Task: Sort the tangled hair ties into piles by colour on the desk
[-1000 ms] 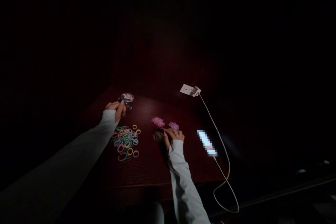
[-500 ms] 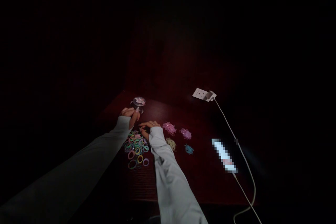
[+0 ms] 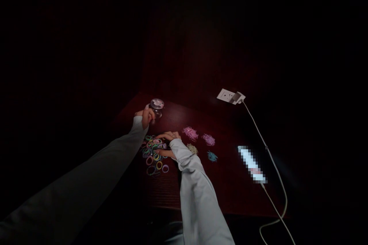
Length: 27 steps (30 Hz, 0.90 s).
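A small clear jar with a patterned lid (image 3: 157, 103) stands near the back left of the dark table. My left hand (image 3: 146, 116) has its fingers curled against the jar's near left side; part of the grip is hidden. Closer to me lies a heap of colourful hair ties (image 3: 150, 154), mostly rings in pink, green, yellow and purple. My right hand (image 3: 170, 142) rests over the heap's right side, its thumb and fingers spread apart around some of the ties. No object shows clearly held in it.
Small piles of thin bands lie right of the heap: pink (image 3: 191, 133), purple (image 3: 209, 139), pale yellow (image 3: 192, 148) and blue (image 3: 212, 156). A blurred lit phone (image 3: 252, 164) is joined to a white cable (image 3: 273, 160). A charger sits in a socket (image 3: 227, 96).
The whole view has shifted slightly. My right hand has spread its thumb and fingers over the hair ties. My left hand has shifted toward the jar's left side.
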Available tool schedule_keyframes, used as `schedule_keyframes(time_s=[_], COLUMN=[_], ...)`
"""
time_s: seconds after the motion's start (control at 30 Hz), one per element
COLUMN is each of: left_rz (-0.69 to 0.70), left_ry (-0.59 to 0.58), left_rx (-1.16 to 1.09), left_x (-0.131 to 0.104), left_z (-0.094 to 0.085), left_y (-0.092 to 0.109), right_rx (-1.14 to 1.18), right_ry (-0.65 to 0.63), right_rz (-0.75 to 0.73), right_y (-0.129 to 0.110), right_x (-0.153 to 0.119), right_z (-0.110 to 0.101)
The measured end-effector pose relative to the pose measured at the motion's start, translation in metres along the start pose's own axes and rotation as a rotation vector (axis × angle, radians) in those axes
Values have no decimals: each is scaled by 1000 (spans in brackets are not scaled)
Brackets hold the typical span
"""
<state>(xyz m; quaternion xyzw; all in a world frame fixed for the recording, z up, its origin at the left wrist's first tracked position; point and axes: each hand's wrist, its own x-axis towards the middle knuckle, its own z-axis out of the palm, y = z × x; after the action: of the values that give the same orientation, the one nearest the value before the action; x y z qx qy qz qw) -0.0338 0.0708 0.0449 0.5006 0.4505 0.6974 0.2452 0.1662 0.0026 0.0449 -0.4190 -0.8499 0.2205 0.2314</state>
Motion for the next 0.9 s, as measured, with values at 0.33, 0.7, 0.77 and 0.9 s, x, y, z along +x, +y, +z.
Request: schedule_keyframes(time_s=[0.33, 0.7, 0.77, 0.9], left_rz=[-38, -47, -40, -47], left_ry=[62, 74, 74, 91], left_rx=[-50, -81, -86, -77], left_x=[-2, 7, 7, 6], left_z=[4, 2, 2, 4], left_y=[4, 1, 2, 3], right_rx=[69, 108, 110, 93], right_ry=[122, 146, 109, 38], right_rz=[-47, -93, -127, -151], right_y=[13, 0, -6, -16], right_x=[16, 14, 11, 6], right_z=[9, 8, 6, 1])
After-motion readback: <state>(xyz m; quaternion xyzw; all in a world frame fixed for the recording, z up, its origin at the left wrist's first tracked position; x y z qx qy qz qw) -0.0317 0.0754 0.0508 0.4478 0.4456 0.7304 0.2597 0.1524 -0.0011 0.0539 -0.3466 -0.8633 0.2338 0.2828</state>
